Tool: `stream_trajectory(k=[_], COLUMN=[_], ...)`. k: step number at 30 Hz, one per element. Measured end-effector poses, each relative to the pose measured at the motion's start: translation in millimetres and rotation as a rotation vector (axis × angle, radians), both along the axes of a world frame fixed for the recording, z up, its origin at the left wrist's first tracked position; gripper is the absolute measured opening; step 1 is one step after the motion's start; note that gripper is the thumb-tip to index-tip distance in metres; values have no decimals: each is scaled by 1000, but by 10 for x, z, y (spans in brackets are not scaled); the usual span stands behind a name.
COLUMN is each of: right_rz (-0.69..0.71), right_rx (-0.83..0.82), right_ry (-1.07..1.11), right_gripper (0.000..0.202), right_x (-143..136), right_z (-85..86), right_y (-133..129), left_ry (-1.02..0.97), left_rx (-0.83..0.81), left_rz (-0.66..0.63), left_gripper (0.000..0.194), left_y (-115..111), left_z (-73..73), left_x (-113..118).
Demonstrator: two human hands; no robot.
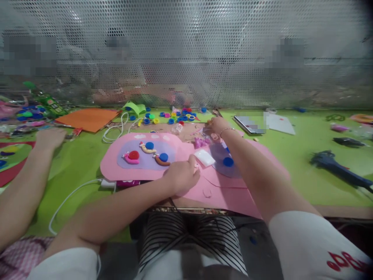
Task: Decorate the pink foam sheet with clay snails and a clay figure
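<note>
My left hand (183, 177) rests on pink foam sheets with its fingers curled together. A small pale piece shows at its fingertips, too small to name. Just beyond them lies a white packet (204, 158). My right hand (219, 126) reaches to the back of the work area, fingers bent downward around something I cannot make out. Near it are a clump of purple-pink clay (201, 142) and clear plastic wrap. To the left, a pink cloud-shaped sheet (109, 160) carries clay snails with red and blue cap shells (133, 155). A blue cap (228, 161) sits on a second purple oval, partly hidden by my right forearm.
Several coloured bottle caps (183, 116) lie along the back by a perforated metal screen (186, 50). An orange sheet (89, 118), a white cable (112, 134) and another person's hand (51, 138) are at left. A phone (247, 125) and a glue gun (339, 167) lie right.
</note>
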State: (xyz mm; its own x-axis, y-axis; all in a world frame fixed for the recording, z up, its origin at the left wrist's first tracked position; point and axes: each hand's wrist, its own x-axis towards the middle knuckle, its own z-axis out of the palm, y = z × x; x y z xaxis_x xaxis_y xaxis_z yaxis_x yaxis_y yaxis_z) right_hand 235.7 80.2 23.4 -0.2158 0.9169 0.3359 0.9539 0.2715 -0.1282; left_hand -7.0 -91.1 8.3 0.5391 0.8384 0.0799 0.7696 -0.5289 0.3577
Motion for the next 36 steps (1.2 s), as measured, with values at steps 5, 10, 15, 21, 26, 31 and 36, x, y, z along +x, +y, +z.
stream_trajectory(k=[5,10,15,21,26,31,36], right_rz=[-120,188,407,473,590,574,554], right_rx=[-12,-239,-449,-275,-51,-40,6], right_ry=[175,613,948,1042,695,599,712], right_gripper=[28,19,14,25,16,20,12], right_x=[-35,-330,-661,-604,-524,-573,-647], right_z=[162,195,89,113,140,28,-49], right_y=[-218,-989,-1496,-1523,-1539,-1509,-1533], left_ry=[-504,-1026,-988,-964,-1028,-1099,-1104], left_rx=[-219,-240,-291,-224,-262,-311,-355], left_rz=[-5,98,26,95,119,167,175], left_gripper=[22,54,38,33,31,27,22], left_y=[52,85,117,159,169,215,228], left_z=[-4,-39,24,16,-9,-21,-30], left_x=[12,61,33,23,26,22,26])
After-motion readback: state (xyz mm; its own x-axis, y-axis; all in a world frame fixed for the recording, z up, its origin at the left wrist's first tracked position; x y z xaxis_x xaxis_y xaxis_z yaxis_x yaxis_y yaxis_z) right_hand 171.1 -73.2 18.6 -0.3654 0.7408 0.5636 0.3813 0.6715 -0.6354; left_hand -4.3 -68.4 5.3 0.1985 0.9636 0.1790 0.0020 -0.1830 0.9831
